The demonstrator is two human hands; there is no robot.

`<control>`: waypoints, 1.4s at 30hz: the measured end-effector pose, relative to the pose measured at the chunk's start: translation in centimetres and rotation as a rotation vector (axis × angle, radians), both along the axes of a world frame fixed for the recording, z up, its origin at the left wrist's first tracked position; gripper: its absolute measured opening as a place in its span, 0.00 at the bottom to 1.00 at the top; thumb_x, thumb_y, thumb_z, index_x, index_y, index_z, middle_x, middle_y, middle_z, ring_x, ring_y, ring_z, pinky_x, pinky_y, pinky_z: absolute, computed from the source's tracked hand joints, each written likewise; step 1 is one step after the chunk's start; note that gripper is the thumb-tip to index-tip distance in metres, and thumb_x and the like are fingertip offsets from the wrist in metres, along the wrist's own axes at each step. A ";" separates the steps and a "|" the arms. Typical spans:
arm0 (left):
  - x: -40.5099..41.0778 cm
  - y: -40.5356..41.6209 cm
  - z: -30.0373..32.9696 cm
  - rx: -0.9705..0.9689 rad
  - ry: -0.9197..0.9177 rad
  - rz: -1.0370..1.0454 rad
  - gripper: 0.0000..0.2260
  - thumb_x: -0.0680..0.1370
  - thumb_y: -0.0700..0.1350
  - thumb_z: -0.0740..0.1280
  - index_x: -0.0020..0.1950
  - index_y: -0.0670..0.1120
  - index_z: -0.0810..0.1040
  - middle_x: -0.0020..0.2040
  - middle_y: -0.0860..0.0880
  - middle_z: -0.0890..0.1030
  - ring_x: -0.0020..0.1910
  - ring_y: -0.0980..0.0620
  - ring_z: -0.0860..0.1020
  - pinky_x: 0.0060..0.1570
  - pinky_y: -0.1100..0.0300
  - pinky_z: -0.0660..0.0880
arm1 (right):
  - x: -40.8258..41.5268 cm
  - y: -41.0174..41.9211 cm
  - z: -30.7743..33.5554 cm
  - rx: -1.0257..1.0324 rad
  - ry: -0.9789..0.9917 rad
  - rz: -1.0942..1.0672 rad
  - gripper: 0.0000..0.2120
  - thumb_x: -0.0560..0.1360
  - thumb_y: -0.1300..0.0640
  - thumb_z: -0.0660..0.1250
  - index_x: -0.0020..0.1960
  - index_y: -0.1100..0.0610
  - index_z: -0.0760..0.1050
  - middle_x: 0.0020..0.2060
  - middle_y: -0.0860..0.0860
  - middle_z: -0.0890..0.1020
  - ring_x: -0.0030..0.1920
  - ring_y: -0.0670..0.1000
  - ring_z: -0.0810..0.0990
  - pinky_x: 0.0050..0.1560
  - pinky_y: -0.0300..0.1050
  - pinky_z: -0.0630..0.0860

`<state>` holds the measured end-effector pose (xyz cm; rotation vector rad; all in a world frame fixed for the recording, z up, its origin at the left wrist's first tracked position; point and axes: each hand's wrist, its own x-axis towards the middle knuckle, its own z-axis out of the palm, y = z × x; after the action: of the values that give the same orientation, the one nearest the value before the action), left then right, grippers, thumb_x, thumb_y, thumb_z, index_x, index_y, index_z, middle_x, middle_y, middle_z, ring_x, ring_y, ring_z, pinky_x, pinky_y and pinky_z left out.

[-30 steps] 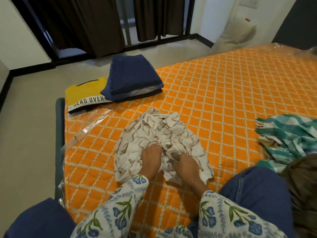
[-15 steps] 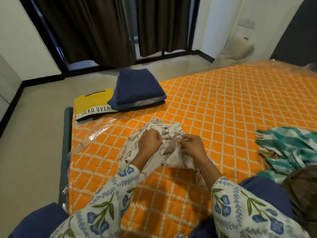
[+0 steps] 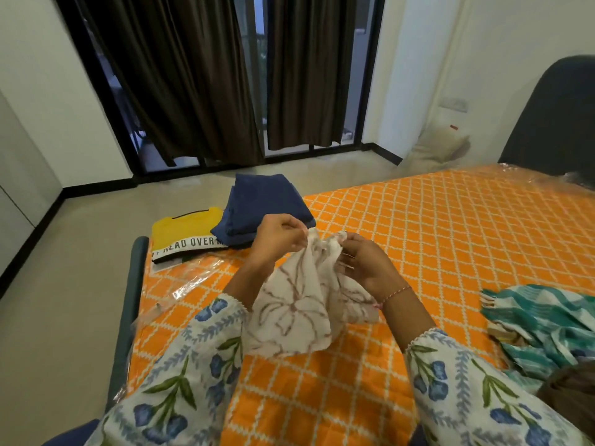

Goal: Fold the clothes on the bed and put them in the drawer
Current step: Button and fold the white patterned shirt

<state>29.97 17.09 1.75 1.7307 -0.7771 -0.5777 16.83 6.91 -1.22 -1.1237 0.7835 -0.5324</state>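
Note:
A white garment with a brown floral print hangs bunched above the orange quilted bed. My left hand pinches its top edge on the left, and my right hand grips the top edge on the right. Its lower part droops toward the bedspread. At the bed's far left corner lie a folded dark blue garment and, partly under it, a folded yellow T-shirt with black and white lettering. A crumpled teal and white striped cloth lies at the right edge.
Clear plastic wrap lies near the bed's left edge by the grey bed frame. A dark headboard rises at the far right. Brown curtains cover a glass door beyond bare floor. A wrapped pillow leans on the wall.
Both hands lifted the printed garment off the bed, from pressed flat to held up by its top edge. The view tilted upward.

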 end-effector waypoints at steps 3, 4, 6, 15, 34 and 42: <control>0.0 0.3 1.0 0.000 0.144 -0.043 0.06 0.77 0.34 0.66 0.42 0.40 0.80 0.36 0.45 0.79 0.32 0.55 0.77 0.33 0.68 0.77 | -0.1 -1.3 1.3 0.218 0.005 0.045 0.06 0.78 0.62 0.61 0.43 0.57 0.74 0.36 0.51 0.75 0.36 0.50 0.73 0.32 0.42 0.75; -0.1 0.3 1.0 0.006 0.172 -0.050 0.06 0.77 0.34 0.66 0.42 0.40 0.80 0.35 0.46 0.79 0.30 0.57 0.77 0.33 0.68 0.77 | -0.1 -1.4 1.7 0.211 0.039 0.082 0.07 0.76 0.63 0.61 0.41 0.57 0.73 0.36 0.51 0.73 0.35 0.50 0.72 0.34 0.43 0.73; -0.3 0.3 0.6 -0.001 0.193 -0.036 0.05 0.76 0.34 0.66 0.42 0.40 0.80 0.35 0.46 0.80 0.28 0.59 0.78 0.32 0.69 0.76 | -0.1 -1.4 2.4 0.190 0.050 0.145 0.08 0.75 0.66 0.63 0.38 0.57 0.74 0.36 0.53 0.74 0.36 0.50 0.72 0.39 0.43 0.72; -2.9 0.6 -1.7 0.013 0.075 0.011 0.05 0.74 0.32 0.67 0.40 0.40 0.82 0.36 0.48 0.80 0.36 0.56 0.78 0.32 0.68 0.75 | -0.6 1.1 1.8 -0.351 0.125 0.012 0.09 0.73 0.74 0.64 0.47 0.63 0.78 0.36 0.52 0.79 0.35 0.47 0.78 0.32 0.36 0.76; -4.0 1.5 -3.4 0.137 -0.121 0.095 0.08 0.71 0.32 0.66 0.34 0.40 0.81 0.31 0.44 0.81 0.38 0.43 0.82 0.44 0.45 0.81 | -0.6 4.1 -2.0 -0.450 0.165 -0.071 0.05 0.69 0.70 0.72 0.39 0.61 0.80 0.32 0.53 0.81 0.34 0.49 0.79 0.34 0.38 0.76; -4.3 1.3 -5.0 0.083 -0.114 0.145 0.11 0.71 0.33 0.67 0.32 0.47 0.80 0.32 0.45 0.82 0.36 0.45 0.82 0.43 0.45 0.81 | -1.0 4.4 -2.3 -0.310 0.085 -0.131 0.05 0.70 0.72 0.70 0.40 0.63 0.80 0.36 0.57 0.82 0.36 0.50 0.80 0.33 0.35 0.77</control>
<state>25.69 18.37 -3.23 1.8919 -0.7074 -0.4205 15.78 11.34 -3.51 -1.3934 0.8716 -0.7377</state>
